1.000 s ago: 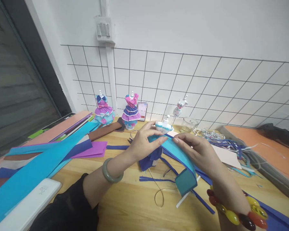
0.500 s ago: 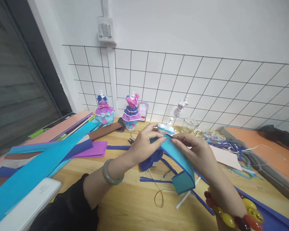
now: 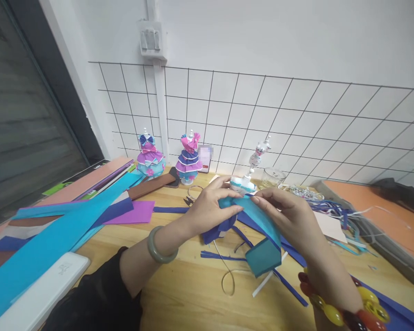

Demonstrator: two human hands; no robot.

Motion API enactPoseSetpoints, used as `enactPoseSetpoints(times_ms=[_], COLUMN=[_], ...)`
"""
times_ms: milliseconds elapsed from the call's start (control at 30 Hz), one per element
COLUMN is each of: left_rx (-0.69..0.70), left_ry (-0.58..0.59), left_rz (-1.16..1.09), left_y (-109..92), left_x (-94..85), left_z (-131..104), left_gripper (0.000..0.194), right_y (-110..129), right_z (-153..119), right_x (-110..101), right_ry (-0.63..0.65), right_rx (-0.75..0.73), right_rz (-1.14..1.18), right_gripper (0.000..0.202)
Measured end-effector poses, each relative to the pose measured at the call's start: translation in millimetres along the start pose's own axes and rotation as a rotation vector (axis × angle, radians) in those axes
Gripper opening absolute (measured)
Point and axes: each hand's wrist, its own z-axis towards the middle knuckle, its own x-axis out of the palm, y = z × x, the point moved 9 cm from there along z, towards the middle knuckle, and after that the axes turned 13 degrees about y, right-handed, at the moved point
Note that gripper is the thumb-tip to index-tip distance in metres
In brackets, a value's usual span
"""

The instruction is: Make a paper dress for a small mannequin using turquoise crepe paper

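A turquoise crepe paper strip with a dark blue edge [image 3: 264, 223] is stretched between my hands, and its lower end folds over above the table. My left hand [image 3: 210, 202] pinches its upper end between thumb and fingers. On the other side, my right hand [image 3: 290, 214] pinches the blue edge, its fingertips close to the left ones. Just behind the hands stands a small white dress form [image 3: 260, 151] on a white base with turquoise trim [image 3: 241, 184]. Gathered dark blue paper [image 3: 214, 235] lies under my left hand, partly hidden by it.
Two small dress forms in paper dresses [image 3: 151, 158] [image 3: 189, 161] stand at the back beside a phone [image 3: 204, 158]. Scissors [image 3: 188, 201] lie left of my hand. Turquoise paper strips [image 3: 55, 243] and a white power bank [image 3: 48, 294] are at left; a glass [image 3: 272, 177] and scraps [image 3: 334, 209] at right.
My hands and the strip's upper end have shifted slightly right. My left thumb has slid along the paper, and the strip between the hands is turned a little more flat.
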Motion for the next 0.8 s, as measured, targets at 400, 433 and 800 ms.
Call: enactPoseSetpoints(times_ms=[400, 433, 800], left_rx=[0.044, 0.048, 0.099], left_ry=[0.06, 0.058, 0.052], left_rz=[0.031, 0.035, 0.016], left_y=[-7, -7, -12], left_x=[3.5, 3.3, 3.7], left_z=[2, 2, 2], left_gripper=[0.025, 0.024, 0.014], right_y=[1, 1, 4], right_z=[-5, -5, -7], right_x=[-6, -6, -7], right_ry=[-0.002, -0.011, -0.076], right_rx=[-0.001, -0.006, -0.061], right_rz=[-0.027, -0.038, -0.156], right_gripper=[0.025, 0.026, 0.025])
